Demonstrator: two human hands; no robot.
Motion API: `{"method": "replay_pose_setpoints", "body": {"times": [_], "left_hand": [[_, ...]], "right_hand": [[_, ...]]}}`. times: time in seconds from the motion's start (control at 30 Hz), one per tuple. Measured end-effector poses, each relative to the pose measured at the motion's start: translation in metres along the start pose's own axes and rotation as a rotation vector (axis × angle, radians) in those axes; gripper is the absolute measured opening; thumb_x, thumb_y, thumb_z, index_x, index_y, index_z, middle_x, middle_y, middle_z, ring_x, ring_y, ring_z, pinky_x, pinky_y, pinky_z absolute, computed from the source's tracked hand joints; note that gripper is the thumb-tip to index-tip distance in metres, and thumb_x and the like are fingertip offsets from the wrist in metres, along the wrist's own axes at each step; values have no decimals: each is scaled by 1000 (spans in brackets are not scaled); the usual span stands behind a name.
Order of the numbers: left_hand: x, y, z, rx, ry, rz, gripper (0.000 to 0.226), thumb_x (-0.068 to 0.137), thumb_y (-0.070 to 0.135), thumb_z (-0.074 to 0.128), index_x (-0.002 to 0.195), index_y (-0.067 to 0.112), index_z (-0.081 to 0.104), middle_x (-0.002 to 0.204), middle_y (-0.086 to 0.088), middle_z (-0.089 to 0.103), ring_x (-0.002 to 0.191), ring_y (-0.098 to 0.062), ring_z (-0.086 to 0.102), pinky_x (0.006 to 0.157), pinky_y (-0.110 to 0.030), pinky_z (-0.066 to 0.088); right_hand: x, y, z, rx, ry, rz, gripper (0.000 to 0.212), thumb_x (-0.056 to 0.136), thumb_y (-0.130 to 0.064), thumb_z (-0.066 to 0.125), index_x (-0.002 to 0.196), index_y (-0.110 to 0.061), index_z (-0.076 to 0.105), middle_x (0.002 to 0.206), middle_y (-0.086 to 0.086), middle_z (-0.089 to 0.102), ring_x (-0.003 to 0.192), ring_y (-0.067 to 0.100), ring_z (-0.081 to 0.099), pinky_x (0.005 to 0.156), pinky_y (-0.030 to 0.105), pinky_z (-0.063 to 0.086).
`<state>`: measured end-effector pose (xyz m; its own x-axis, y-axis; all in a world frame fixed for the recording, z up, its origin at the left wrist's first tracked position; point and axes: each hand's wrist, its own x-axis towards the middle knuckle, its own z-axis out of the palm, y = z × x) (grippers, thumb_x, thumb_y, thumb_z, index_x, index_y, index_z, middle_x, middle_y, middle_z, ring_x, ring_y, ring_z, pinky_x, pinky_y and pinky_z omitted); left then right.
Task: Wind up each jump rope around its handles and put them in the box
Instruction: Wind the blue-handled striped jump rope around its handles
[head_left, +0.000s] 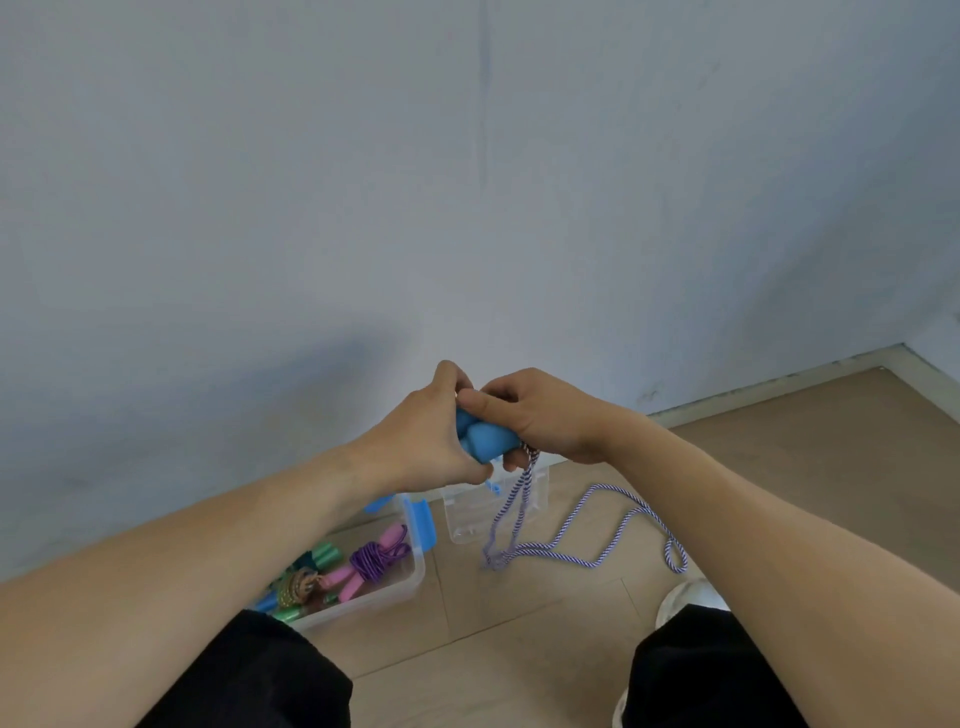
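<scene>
Two blue jump-rope handles (485, 438) are held side by side in front of me. My left hand (431, 431) grips them from the left and my right hand (535, 413) grips them from the right, thumb across the top. Their purple-and-white striped rope (571, 540) hangs down from my right hand and lies in loose loops on the wooden floor. Below left stands the clear plastic box (410, 577), which holds a wound pink-handled rope with purple cord (371, 558) and a wound green-handled rope (306, 577).
The box's clear lid (467, 519) with blue clips lies on the floor beside the box, near the wall. My black-trousered knees (717, 670) and white shoes (680, 597) are at the bottom. A pale blue wall (467, 182) fills the upper view.
</scene>
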<state>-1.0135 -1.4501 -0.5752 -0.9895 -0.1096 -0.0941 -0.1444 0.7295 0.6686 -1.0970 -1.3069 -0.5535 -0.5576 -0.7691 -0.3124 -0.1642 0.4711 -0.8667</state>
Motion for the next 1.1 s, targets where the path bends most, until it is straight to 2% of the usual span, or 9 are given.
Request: {"method": "replay_pose_setpoints", "body": {"times": [0.1, 0.2, 0.27, 0.37, 0.43, 0.6, 0.83, 0.97, 1.1], "left_hand": [[0, -3, -1, -75, -55, -30, 68, 67, 24, 86, 111, 24, 35, 95, 2, 61, 77, -11, 65, 63, -27, 56], [0, -9, -11, -237, -288, -162, 66, 70, 29, 88, 117, 17, 43, 89, -9, 69, 63, -20, 66, 63, -35, 59], [-5, -18, -19, -315, -522, -209, 50, 75, 36, 86, 104, 5, 59, 80, -12, 71, 59, -25, 63, 64, -37, 57], [-15, -29, -24, -533, -762, -255, 29, 82, 32, 79, 84, 5, 69, 71, -13, 69, 46, -18, 59, 54, -28, 53], [-17, -30, -24, -600, -784, -251, 25, 83, 27, 78, 83, 5, 67, 69, -11, 67, 45, -16, 59, 51, -26, 53], [-18, -21, -20, -659, -730, -146, 25, 90, 20, 70, 71, 8, 59, 64, -8, 55, 53, -19, 55, 59, -30, 52], [-20, -30, -24, -928, -933, -218, 10, 95, 14, 61, 101, 6, 63, 87, -13, 61, 77, -27, 61, 78, -45, 56], [-22, -32, -27, -994, -968, -222, 17, 96, 26, 59, 104, 11, 62, 89, -14, 63, 68, -24, 63, 67, -40, 58], [-21, -27, -22, -1045, -835, -251, 26, 97, 36, 55, 101, 11, 60, 68, -3, 43, 52, -14, 41, 51, -27, 40]], "right_hand": [[1, 1, 2, -91, 29, -33, 42, 98, -45, 52, 91, -6, 66, 68, 4, 66, 48, 14, 57, 51, 21, 47], [1, -1, -7, -116, 119, -52, 38, 98, -40, 55, 94, -4, 67, 69, 4, 62, 46, 11, 54, 49, 22, 47], [0, -2, -13, -102, 155, -66, 36, 96, -34, 59, 91, 0, 67, 63, 3, 58, 44, 13, 51, 46, 24, 44], [-2, -4, -11, -95, 118, -90, 31, 95, -29, 60, 89, 0, 68, 57, 4, 57, 42, 15, 49, 42, 24, 42], [-2, -6, -7, -68, 111, -104, 33, 94, -32, 62, 90, 0, 67, 60, 7, 56, 44, 16, 50, 42, 24, 42], [2, -12, -4, -42, 137, -100, 48, 90, -42, 66, 89, 6, 59, 65, 7, 46, 49, 19, 45, 43, 28, 45], [7, -14, 3, -40, 217, -151, 46, 93, -33, 64, 83, 11, 53, 61, 16, 46, 40, 22, 40, 36, 26, 36], [6, -15, 1, 58, 223, -145, 36, 94, -31, 62, 80, 1, 58, 56, 12, 48, 41, 24, 42, 37, 28, 38], [6, -12, -3, 108, 262, -127, 31, 94, -31, 60, 79, -3, 57, 60, 9, 44, 49, 24, 39, 40, 28, 36]]}}
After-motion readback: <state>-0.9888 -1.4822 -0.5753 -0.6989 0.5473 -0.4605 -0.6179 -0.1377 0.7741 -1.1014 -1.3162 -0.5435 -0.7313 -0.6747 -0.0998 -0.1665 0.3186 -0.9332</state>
